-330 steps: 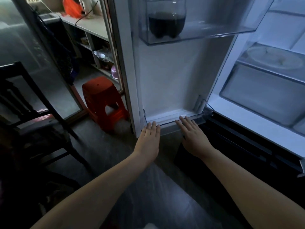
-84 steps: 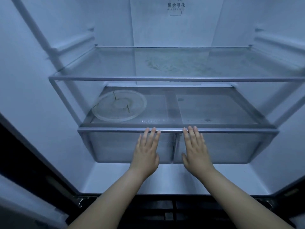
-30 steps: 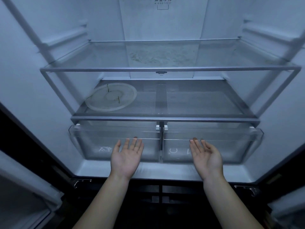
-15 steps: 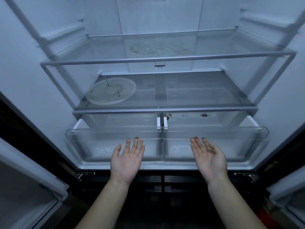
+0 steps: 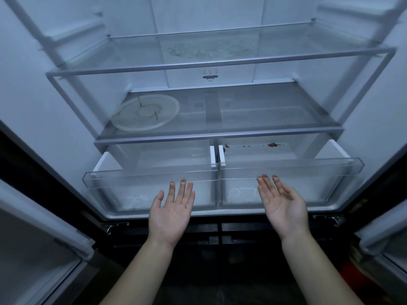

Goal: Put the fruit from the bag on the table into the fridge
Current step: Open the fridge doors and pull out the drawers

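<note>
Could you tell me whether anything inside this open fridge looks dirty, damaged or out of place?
Yes. Dark reddish specks lie in a line just under the lower shelf, above the right drawer, like a dried spill. The upper glass shelf bears a smeared residue, and the round plate shows dark marks, possibly cracks.

Both bare forearms extended forward from bottom of frame, roughly parallel, well apart. Left hand (image 5: 170, 213) palm up, fingers (image 5: 182, 190) straight and close together, thumb splayed out to the left. Right hand (image 5: 284, 204) palm up, tilted inward, fingers (image 5: 267, 186) straight, slightly fanned. Neither hand holds anything.
</note>
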`<action>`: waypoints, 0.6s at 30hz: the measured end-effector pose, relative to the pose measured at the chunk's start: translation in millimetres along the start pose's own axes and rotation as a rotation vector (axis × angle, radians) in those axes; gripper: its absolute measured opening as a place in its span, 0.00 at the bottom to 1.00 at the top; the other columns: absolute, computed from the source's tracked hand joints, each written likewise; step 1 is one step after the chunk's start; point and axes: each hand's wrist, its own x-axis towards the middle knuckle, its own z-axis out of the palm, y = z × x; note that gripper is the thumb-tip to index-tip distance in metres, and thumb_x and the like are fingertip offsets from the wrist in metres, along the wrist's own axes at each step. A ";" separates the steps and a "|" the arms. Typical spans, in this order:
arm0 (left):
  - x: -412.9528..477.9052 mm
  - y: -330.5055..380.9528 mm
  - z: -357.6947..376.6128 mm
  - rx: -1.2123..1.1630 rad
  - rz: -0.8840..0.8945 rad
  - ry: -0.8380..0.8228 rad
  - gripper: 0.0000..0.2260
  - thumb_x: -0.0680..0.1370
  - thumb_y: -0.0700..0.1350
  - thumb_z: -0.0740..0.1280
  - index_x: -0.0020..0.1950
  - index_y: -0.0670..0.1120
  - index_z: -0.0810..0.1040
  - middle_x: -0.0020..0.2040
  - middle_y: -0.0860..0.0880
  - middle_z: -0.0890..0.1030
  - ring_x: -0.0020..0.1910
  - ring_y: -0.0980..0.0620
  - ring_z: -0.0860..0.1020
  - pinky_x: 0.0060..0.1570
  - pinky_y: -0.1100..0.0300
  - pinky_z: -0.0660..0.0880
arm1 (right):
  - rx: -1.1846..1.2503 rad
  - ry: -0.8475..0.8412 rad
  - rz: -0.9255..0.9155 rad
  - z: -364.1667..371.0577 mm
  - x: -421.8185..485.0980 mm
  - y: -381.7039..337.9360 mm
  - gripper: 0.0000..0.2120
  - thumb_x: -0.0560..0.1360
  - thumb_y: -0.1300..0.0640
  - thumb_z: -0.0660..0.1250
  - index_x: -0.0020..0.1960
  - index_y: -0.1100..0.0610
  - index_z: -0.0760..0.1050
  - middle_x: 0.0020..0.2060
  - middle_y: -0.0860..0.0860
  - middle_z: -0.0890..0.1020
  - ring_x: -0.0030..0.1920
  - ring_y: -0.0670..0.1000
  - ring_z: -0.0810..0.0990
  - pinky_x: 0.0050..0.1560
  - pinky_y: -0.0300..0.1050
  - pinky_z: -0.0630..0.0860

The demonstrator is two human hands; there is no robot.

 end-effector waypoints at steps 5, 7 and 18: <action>-4.1 1.2 -7.2 -0.012 -0.018 -0.069 0.37 0.55 0.35 0.80 0.62 0.46 0.75 0.64 0.41 0.77 0.62 0.39 0.75 0.61 0.44 0.69 | 0.010 -0.011 -0.005 -10.1 -3.6 3.1 0.10 0.77 0.61 0.59 0.56 0.59 0.73 0.55 0.59 0.81 0.60 0.58 0.79 0.60 0.50 0.75; -5.4 1.5 -7.5 -0.008 -0.035 -0.056 0.33 0.57 0.35 0.79 0.61 0.46 0.75 0.63 0.42 0.77 0.62 0.39 0.76 0.61 0.45 0.70 | 0.018 -0.047 -0.014 -14.0 -6.4 5.4 0.18 0.68 0.61 0.70 0.57 0.59 0.73 0.55 0.59 0.81 0.60 0.58 0.78 0.59 0.50 0.75; -26.0 -1.3 -16.2 0.044 -0.062 0.025 0.10 0.78 0.43 0.59 0.57 0.47 0.75 0.61 0.43 0.79 0.61 0.42 0.77 0.63 0.47 0.69 | 0.044 -0.069 -0.043 -28.1 -16.8 14.7 0.30 0.55 0.61 0.78 0.56 0.58 0.74 0.55 0.58 0.82 0.60 0.58 0.79 0.58 0.51 0.76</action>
